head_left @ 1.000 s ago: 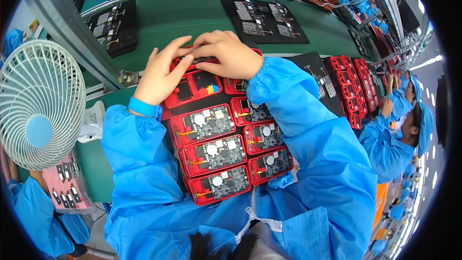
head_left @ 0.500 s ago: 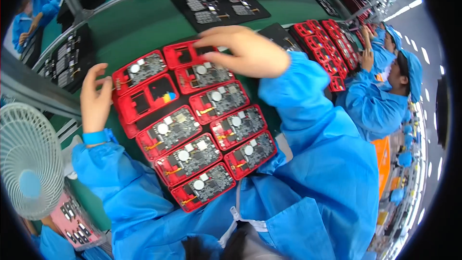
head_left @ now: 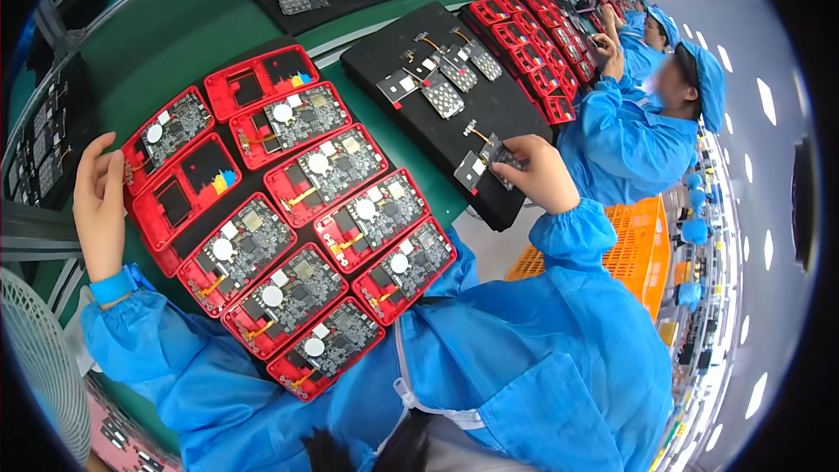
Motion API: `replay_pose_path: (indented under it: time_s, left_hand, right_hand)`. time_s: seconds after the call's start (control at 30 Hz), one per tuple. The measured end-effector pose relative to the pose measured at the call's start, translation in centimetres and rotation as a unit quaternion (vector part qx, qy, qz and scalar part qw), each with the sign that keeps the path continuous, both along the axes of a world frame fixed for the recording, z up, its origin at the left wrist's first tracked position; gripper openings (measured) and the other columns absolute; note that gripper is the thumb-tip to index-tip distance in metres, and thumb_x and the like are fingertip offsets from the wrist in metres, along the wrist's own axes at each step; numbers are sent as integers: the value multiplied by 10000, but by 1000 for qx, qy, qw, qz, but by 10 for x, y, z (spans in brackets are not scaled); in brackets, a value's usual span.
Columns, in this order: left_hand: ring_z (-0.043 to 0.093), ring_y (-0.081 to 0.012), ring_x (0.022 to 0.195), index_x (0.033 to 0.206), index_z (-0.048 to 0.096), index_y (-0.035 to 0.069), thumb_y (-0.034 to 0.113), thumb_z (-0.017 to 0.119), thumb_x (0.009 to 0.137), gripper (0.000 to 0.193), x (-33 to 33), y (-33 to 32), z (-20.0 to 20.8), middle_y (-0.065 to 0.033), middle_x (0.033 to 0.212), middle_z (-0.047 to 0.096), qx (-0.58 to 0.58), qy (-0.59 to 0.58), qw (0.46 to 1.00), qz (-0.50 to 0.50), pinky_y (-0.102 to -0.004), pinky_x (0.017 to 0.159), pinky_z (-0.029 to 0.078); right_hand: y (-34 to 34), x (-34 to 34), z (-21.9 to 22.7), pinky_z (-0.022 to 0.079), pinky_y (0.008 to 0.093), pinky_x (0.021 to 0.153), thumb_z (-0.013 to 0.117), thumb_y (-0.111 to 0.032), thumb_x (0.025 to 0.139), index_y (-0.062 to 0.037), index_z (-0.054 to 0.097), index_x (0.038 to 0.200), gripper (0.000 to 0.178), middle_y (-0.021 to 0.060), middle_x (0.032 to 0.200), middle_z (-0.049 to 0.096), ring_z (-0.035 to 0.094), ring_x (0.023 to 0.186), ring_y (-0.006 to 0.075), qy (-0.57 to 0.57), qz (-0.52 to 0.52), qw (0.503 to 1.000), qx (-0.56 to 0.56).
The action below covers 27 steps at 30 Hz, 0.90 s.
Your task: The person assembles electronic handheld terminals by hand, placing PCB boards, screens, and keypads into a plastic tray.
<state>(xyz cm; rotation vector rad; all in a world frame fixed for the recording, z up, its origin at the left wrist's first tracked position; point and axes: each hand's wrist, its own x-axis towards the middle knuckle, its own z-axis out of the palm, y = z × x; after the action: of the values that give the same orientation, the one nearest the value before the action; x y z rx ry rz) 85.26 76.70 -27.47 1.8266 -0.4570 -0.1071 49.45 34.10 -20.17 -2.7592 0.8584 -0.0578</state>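
Note:
My right hand [head_left: 544, 173] reaches over a black foam tray [head_left: 376, 57], thumb and fingers closed at the edge of a small circuit board [head_left: 498, 156] with a ribbon cable. A small dark display module [head_left: 472, 171] lies beside that board. My left hand [head_left: 100, 201], fingers loosely stretched and apart, rests by the left edge of a block of red plastic housings [head_left: 144, 177]. Most housings carry a green-grey circuit board [head_left: 328, 166] with a round white disc. Two lack a board: one at the back [head_left: 225, 92] and one near my left hand [head_left: 159, 220].
Boards with keypads [head_left: 444, 100] lie on the same foam tray; another loaded black tray [head_left: 323, 13] is farther back. Red housings [head_left: 524, 52] are stacked at the right, near co-workers in blue [head_left: 603, 149]. An orange crate [head_left: 629, 245] stands right; a fan [head_left: 39, 358] stands left.
My right hand has left the back red housing and moved right to the circuit board on the foam tray. The view has swung right. My left hand stays beside the red housings.

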Motion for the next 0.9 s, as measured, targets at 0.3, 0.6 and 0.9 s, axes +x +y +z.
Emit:
replay_pose_path:
  time_s: [0.3, 0.6, 0.9]
  left_hand:
    - [557, -58, 907, 1285, 548, 63, 172, 551, 1005, 301, -2, 1, 3, -15, 973, 626, 15, 12, 1000, -5, -211, 791, 436]
    - [589, -139, 1076, 1249, 572, 18, 121, 580, 978, 290, -18, -7, 22, -73, 1189, 630, -19, -106, 994, 20, -271, 933, 454]
    - [635, -306, 946, 988, 666, 21, 37, 823, 654, 369, -113, -31, 122, -129, 991, 655, -36, -377, 917, -125, -372, 815, 514]
  right_hand:
    - [11, 5, -3, 494, 377, 898, 814, -71, 711, -49, 496, 812, 335, 195, 1166, 638, 620, 1063, 339, -74, 161, 983, 40]
    - [44, 43, -4, 558, 374, 846, 592, -70, 941, -80, 428, 1220, 324, 161, 1168, 600, 630, 1049, 250, -353, -8, 759, 547]
    - [189, 170, 61, 560, 313, 813, 423, -372, 1042, -41, 514, 1292, 425, 142, 1181, 630, 646, 997, 189, -151, 56, 633, 757]
